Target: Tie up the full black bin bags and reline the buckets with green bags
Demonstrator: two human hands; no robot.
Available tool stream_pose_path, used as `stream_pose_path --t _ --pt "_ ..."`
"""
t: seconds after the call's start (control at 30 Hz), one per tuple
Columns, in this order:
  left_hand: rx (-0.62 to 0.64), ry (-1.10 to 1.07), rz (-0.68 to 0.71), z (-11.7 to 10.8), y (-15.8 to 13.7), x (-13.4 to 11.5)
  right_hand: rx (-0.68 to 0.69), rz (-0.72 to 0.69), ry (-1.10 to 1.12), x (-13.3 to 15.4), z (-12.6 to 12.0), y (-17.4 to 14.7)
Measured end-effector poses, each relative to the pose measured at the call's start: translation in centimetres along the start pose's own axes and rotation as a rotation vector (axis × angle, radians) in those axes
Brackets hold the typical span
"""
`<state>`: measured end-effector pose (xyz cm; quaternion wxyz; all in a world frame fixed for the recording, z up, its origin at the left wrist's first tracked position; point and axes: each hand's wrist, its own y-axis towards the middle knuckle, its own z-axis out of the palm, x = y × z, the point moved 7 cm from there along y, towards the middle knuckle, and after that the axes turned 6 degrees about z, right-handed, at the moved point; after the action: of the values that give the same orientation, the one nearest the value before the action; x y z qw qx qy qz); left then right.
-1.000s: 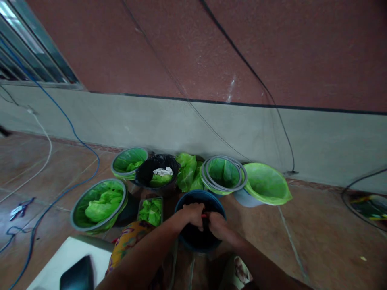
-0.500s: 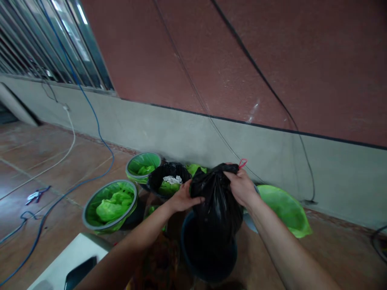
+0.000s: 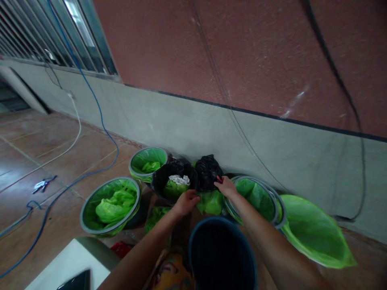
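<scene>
My right hand (image 3: 227,187) pinches the red tie of a black garbage bag (image 3: 208,171), which sits low against the wall behind the bins. My left hand (image 3: 186,202) hovers in front of the black-lined bin (image 3: 157,186), holding nothing, thumb and fingers slightly apart. That bin has crumpled white paper (image 3: 179,180) and green plastic in it. Directly below my hands stands a dark blue bin (image 3: 222,225) with no liner over its rim. A green plastic bag (image 3: 210,202) lies between my hands.
Green-lined bins (image 3: 110,231) (image 3: 148,149) stand left, and stacked grey-rimmed ones (image 3: 256,197) right, beside a wide green-lined container (image 3: 317,229). A white surface (image 3: 66,266) carries a phone (image 3: 77,280). A blue cable (image 3: 87,175) and keys (image 3: 44,184) lie on the floor.
The black bag has gone from above the blue bin to the floor by the wall. My left hand has let go of it; my right hand keeps hold of its red tie.
</scene>
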<state>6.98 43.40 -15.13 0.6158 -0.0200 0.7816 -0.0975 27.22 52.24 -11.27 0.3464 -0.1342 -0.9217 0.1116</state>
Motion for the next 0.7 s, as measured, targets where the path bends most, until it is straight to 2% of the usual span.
stream_pose_path --t 0.07,0.17,0.3,0.4,0.5,0.6,0.7 --pt "0.086 -0.033 -0.035 0.3 -1.6 1.4 -0.121 -0.036 -0.180 -0.3 -0.3 0.8" --pt "0.126 -0.105 -0.103 0.6 -3.9 3.3 -0.229 -0.146 -0.275 1.3 -0.8 2.6" --pt "0.109 -0.230 -0.205 1.1 -5.6 6.0 -0.126 -0.203 -0.356 3.5 1.4 6.5" --pt "0.115 -0.283 -0.248 1.6 -6.6 8.0 -0.045 -0.149 -0.413 2.7 4.4 9.9" --pt "0.078 -0.309 -0.327 1.8 -7.6 10.1 0.056 -0.122 -0.505 -0.2 9.0 12.2" --pt "-0.032 -0.272 -0.382 0.8 -8.3 11.8 0.226 -0.163 -0.661 -4.0 14.6 12.4" --pt "-0.104 -0.235 -0.379 -0.7 -8.3 12.8 0.310 -0.150 -0.715 -7.3 18.2 11.3"
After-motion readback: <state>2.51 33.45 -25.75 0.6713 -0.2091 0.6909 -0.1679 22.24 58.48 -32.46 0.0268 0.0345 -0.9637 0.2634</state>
